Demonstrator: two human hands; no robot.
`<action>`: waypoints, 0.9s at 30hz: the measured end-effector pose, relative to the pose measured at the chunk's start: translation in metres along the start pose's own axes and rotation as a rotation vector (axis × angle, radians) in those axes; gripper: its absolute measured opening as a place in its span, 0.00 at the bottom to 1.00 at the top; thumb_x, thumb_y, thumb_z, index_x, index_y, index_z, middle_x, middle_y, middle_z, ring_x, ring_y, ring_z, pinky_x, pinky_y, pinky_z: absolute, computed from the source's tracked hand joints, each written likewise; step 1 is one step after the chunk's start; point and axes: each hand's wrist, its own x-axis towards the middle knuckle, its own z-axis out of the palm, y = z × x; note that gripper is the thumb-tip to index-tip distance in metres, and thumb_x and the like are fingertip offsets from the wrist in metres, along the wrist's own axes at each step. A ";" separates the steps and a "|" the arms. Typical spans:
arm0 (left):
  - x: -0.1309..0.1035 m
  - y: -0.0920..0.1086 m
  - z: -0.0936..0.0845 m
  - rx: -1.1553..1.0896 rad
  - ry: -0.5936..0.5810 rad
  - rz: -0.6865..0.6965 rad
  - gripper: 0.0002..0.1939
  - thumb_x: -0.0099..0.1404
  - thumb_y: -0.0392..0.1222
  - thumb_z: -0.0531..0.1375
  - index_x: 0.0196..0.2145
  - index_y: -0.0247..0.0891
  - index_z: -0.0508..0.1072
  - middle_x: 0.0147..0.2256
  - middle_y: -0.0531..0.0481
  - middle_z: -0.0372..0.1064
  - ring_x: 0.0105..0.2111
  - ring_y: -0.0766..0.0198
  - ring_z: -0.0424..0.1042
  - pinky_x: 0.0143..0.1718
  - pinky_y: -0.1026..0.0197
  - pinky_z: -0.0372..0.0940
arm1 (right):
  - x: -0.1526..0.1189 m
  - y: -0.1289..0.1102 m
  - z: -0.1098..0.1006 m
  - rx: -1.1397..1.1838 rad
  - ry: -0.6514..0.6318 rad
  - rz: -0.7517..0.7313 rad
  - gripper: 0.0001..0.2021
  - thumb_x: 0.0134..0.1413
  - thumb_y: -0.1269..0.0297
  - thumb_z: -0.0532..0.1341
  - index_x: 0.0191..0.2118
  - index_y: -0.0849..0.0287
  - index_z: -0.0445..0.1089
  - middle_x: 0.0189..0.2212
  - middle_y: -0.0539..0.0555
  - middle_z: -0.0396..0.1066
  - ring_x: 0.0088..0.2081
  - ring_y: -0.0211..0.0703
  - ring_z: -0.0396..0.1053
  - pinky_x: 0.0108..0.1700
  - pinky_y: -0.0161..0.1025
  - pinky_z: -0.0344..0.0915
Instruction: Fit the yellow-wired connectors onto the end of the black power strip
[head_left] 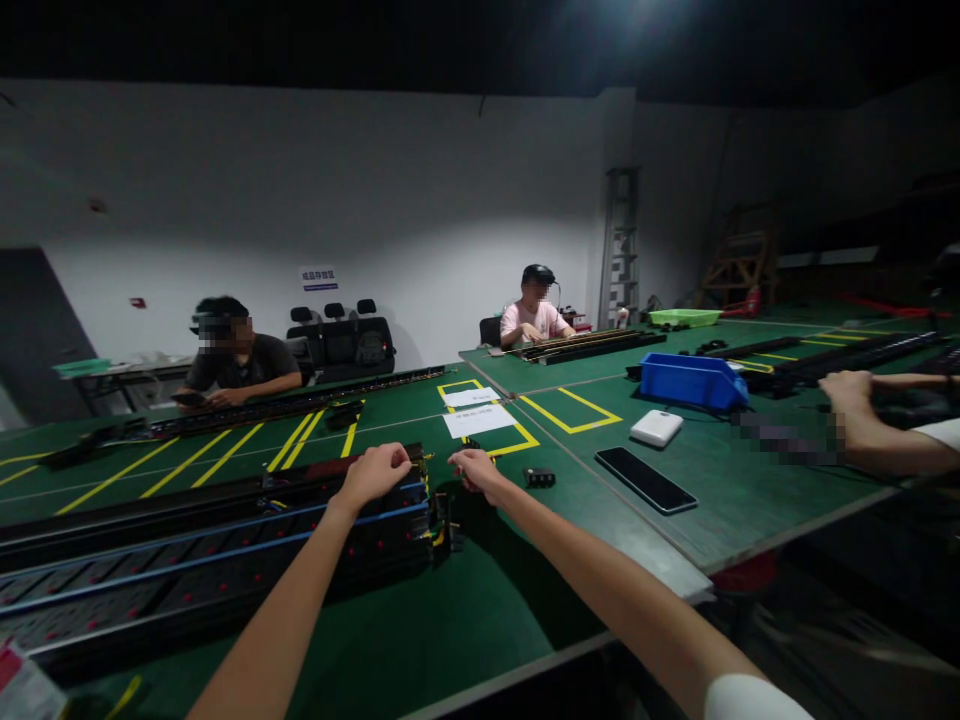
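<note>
Black rails point(187, 590) lie on the green table point(450, 640), probably so the end wires point(437, 538) sit handy; left hand point(377, 474) and right hand point(478, 473) curl narrow there, can't tell if they're gripping anything.

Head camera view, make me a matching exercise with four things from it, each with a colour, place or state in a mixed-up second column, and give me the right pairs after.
Things:
1. phone
2. bin
3. left hand
4. tray

Descriptions:
A. light green
B. at the end of the black rails
C. lying face up
D. blue

Right pairs: 1-C, 2-D, 3-B, 4-A
</note>
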 end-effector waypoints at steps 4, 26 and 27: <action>0.015 0.000 0.000 0.035 -0.094 -0.007 0.11 0.61 0.50 0.59 0.36 0.45 0.78 0.41 0.49 0.79 0.41 0.57 0.76 0.38 0.62 0.65 | 0.014 0.000 0.011 -0.067 0.090 0.011 0.08 0.54 0.64 0.61 0.29 0.61 0.73 0.21 0.48 0.67 0.18 0.32 0.56 0.20 0.32 0.49; 0.005 -0.001 0.028 -0.018 0.024 0.033 0.11 0.62 0.49 0.60 0.36 0.46 0.80 0.38 0.50 0.79 0.40 0.56 0.77 0.40 0.60 0.65 | 0.006 0.008 0.031 -0.406 0.014 -0.346 0.33 0.68 0.42 0.48 0.41 0.63 0.82 0.27 0.58 0.75 0.34 0.48 0.71 0.40 0.38 0.61; 0.004 0.000 0.028 -0.005 0.022 0.028 0.11 0.62 0.50 0.60 0.36 0.46 0.80 0.38 0.50 0.79 0.41 0.55 0.77 0.40 0.60 0.65 | 0.005 0.008 0.031 -0.408 0.012 -0.351 0.33 0.68 0.42 0.48 0.41 0.63 0.82 0.27 0.58 0.75 0.34 0.48 0.72 0.40 0.38 0.61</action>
